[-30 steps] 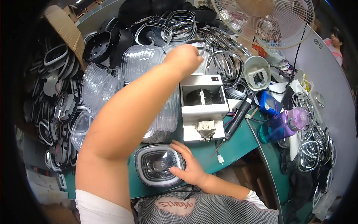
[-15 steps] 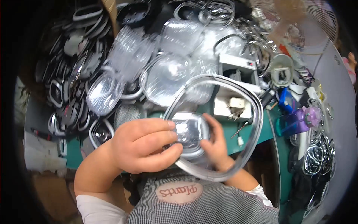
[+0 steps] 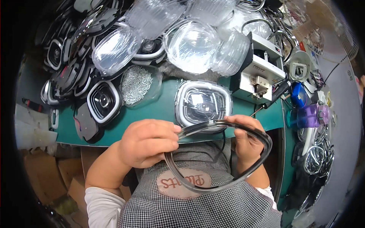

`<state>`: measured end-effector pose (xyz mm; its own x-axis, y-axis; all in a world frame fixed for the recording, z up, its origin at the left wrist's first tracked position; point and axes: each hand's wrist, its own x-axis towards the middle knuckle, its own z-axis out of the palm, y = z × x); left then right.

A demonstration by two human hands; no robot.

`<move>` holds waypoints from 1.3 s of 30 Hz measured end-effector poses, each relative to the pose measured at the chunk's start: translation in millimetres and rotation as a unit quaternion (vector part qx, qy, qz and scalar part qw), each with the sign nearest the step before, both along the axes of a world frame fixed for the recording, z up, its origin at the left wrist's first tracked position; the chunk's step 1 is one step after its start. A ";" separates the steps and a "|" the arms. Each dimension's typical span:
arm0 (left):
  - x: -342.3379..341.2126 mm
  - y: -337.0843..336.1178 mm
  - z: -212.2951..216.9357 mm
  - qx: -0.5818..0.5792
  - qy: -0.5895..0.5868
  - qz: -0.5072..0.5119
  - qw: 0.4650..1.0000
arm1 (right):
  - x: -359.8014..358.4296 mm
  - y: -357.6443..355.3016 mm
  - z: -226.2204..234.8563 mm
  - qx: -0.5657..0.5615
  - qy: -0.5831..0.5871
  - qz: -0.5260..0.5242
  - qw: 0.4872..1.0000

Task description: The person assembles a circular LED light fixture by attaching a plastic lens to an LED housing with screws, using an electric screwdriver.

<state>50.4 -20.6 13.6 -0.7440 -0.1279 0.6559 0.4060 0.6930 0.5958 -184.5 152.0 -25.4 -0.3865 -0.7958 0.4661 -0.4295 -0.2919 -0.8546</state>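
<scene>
Both hands (image 3: 150,142) (image 3: 245,140) hold a grey ring (image 3: 218,188) before the lamp unit (image 3: 203,102).

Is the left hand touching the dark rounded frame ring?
Touching: the head view shows the left hand pinching the frame ring at its upper left edge.

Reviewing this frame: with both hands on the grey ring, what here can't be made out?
- Head view: the left hand covers where its fingers pinch the grey ring.
- The right hand shows only partly; its palm side faces away.
- The lamp unit has its near edge behind the ring.
- The small metal parts in the clear tray are too small to identify.
- The white machine is partly hidden by clear plastic covers.
</scene>
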 end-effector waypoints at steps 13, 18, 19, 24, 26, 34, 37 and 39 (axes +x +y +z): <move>20.1 20.7 -2.7 -0.011 0.044 0.107 0.993 | 15.8 7.0 1.1 -0.076 0.150 0.004 0.986; 23.5 20.9 -0.6 -0.007 0.019 0.095 0.995 | 16.4 11.6 -2.3 -0.066 0.137 0.024 0.988; 23.6 21.3 -1.3 -0.005 0.017 0.094 0.995 | 16.6 11.7 -2.9 -0.068 0.138 0.025 0.988; 22.9 22.5 1.7 0.010 -0.026 0.115 0.993 | 16.4 12.5 -2.6 -0.070 0.156 0.017 0.985; 19.2 23.8 3.2 -0.010 -0.027 0.145 0.989 | 17.3 12.1 5.3 -0.072 0.183 0.011 0.980; 19.3 29.9 -8.3 0.039 0.100 0.115 0.988 | 20.7 12.1 28.1 -0.133 0.294 0.011 0.946; 5.5 35.8 -30.2 0.156 0.155 0.104 0.970 | 23.6 -2.9 25.9 -0.085 0.169 0.048 0.981; -2.6 36.5 -39.8 0.143 0.203 0.092 0.964 | 33.9 -9.3 26.7 -0.028 0.032 0.104 0.994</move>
<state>47.7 15.9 -26.2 -0.3799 -0.4522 0.8070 0.5321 0.6068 0.5905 -150.6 142.7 1.3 -0.1845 -0.8279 0.5297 -0.4069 -0.4262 -0.8079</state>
